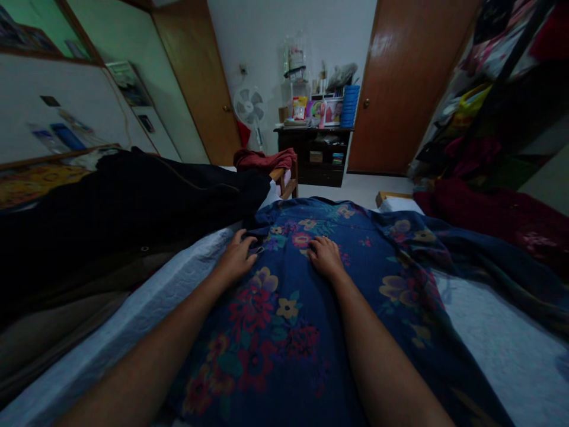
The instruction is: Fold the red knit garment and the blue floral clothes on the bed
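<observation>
A dark blue garment with red and yellow flowers [306, 296] lies spread over a pale quilted bed surface [493, 326], one sleeve stretched out to the right. My left hand [237, 255] rests at the garment's upper left edge, its fingers apart and slightly bent, with a small thin loop beside its fingertips. On the upper middle of the garment lies my right hand [325, 256], fingers curled down against the cloth. Whether it pinches any fabric is hidden.
Black clothing [133, 201] is heaped along the left. Dark red cloth [498, 219] lies at the right. Beyond the bed are a wooden chair [288, 185] with red cloth, a dark cabinet [311, 157], a white fan [250, 107] and wooden doors [404, 89].
</observation>
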